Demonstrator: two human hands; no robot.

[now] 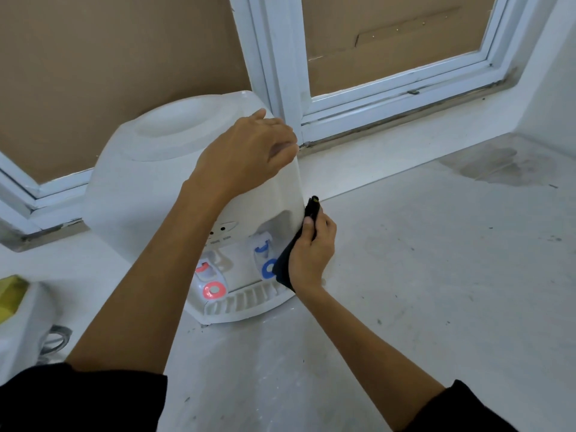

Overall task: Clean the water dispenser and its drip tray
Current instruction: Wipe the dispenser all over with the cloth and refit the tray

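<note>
A white tabletop water dispenser (149, 182) stands on a white counter, with a red tap (209, 283) and a blue tap (265, 260) on its front. Its slotted drip tray (246, 302) juts out at the bottom. My left hand (246, 151) rests on the dispenser's top right corner, fingers curled over the edge. My right hand (311, 247) grips a black cloth (290, 260) and presses it against the dispenser's right side, beside the blue tap.
The white counter (436, 275) stretches to the right, with a dark stain (505, 165) in the far corner. A window frame (280, 73) backed by brown board runs behind. A white container with a yellow item (12, 297) sits at the left edge.
</note>
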